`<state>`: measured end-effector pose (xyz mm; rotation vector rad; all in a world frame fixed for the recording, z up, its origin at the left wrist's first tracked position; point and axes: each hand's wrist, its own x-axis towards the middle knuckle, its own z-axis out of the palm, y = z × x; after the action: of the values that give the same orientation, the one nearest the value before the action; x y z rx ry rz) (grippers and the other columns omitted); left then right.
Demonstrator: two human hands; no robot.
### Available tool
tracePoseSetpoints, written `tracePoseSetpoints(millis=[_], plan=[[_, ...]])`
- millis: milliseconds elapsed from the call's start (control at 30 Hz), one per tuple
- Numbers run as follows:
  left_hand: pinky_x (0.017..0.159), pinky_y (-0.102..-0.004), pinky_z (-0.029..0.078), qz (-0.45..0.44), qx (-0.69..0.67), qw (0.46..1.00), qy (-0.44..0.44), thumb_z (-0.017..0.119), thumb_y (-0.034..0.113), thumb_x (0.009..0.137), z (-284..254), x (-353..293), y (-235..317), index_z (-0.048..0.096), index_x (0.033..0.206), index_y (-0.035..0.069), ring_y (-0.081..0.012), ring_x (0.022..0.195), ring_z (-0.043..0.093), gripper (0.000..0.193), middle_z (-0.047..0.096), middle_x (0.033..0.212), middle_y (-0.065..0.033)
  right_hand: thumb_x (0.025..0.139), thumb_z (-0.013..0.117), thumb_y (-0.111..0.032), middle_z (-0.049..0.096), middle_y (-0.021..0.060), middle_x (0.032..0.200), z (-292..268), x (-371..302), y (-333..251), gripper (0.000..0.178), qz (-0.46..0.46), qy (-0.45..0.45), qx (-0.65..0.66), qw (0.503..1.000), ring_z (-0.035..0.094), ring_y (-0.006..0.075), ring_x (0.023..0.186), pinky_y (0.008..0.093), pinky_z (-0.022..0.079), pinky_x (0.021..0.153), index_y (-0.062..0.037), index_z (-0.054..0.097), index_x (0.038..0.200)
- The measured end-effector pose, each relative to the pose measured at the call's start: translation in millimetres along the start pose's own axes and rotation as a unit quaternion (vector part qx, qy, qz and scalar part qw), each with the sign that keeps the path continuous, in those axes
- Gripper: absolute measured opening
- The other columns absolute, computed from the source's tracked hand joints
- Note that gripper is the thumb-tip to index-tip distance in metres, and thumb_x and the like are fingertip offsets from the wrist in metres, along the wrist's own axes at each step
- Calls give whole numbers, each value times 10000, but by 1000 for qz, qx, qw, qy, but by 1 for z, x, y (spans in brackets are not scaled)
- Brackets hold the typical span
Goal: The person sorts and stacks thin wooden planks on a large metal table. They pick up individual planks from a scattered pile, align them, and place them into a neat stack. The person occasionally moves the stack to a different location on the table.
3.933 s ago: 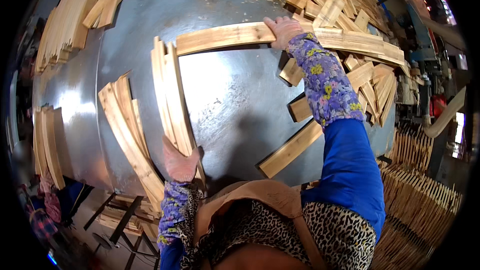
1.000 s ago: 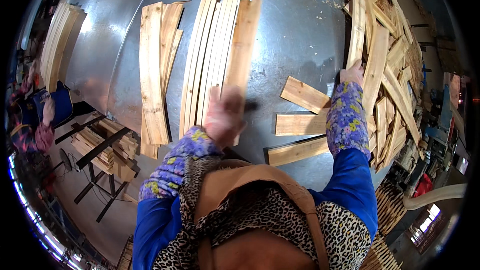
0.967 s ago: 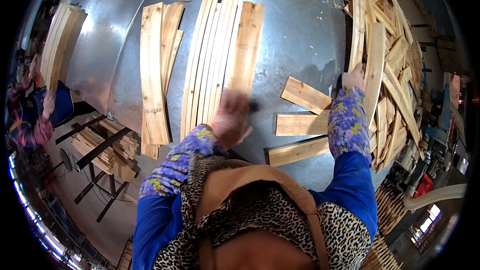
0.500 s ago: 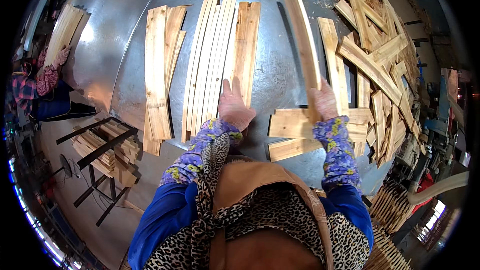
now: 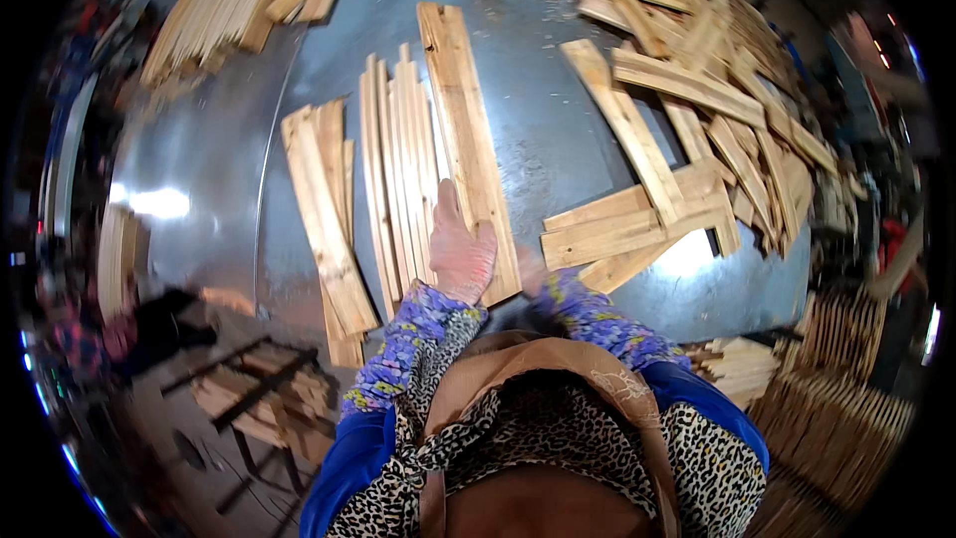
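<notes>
Grey floor beneath a dark metal stand

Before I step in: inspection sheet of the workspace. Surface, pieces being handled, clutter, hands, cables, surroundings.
Surface: grey metal table, glare in patches.
Pieces: flat board, right of a row of narrow slats.
Clutter: heap of loose boards at right, some crossing.
Left hand: at the flat board's lower left edge.
Right hand: blurred, near its lower right corner; grip unclear.
Cables: too dim and blurred to tell.
Surroundings: dark metal rack, lower left; another person left of it; wooden strips stacked lower right.
</notes>
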<state>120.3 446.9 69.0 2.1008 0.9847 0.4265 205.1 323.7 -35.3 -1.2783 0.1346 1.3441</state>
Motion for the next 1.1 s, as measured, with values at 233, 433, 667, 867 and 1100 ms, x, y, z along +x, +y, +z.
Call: tracePoseSetpoints(millis=[233,433,667,867,1100], plan=[[1024,-503,580,230,-156,939,-203,697,169,971,99,-78,48,328,1656,-49,-494,1192,713,808,692,1327,-324,995,753,-163,622,118,1397,-64,-118,-33,851,-358,141,24,922,620,193,1158,310,552,937,-16,311,1707],[1240,-524,438,337,19,891,-303,856,372,880,144,-53,58,429,1609,-86,-484,1453,540,961,537,1578,-333,955,842,-168,566,204,1560,-214,-233,40,935,-416,556,59,717,526,292,1442,361,465,1191,-10,310,1708],[1229,-560,415,234,163,926,-250,683,627,954,181,69,-9,389,1637,-100,-510,1471,496,1040,515,1592,-344,994,814,-313,445,263,1705,-308,-406,146,896,-325,796,125,495,385,398,1611,427,310,1347,0,348,1693],[1259,-568,377,230,274,902,-242,752,590,883,138,-49,42,345,1668,-82,-537,1519,427,1110,405,1680,-350,1040,752,-421,402,241,1748,-500,-413,224,968,-332,628,404,576,432,386,1586,440,358,1309,-21,236,1754],[1277,-510,392,163,317,871,-337,895,524,712,203,-128,109,411,1603,-77,-482,1508,456,1178,410,1664,-294,1012,663,-208,767,193,999,-735,-419,376,311,-17,770,-429,472,741,349,938,474,591,809,15,737,1216]])
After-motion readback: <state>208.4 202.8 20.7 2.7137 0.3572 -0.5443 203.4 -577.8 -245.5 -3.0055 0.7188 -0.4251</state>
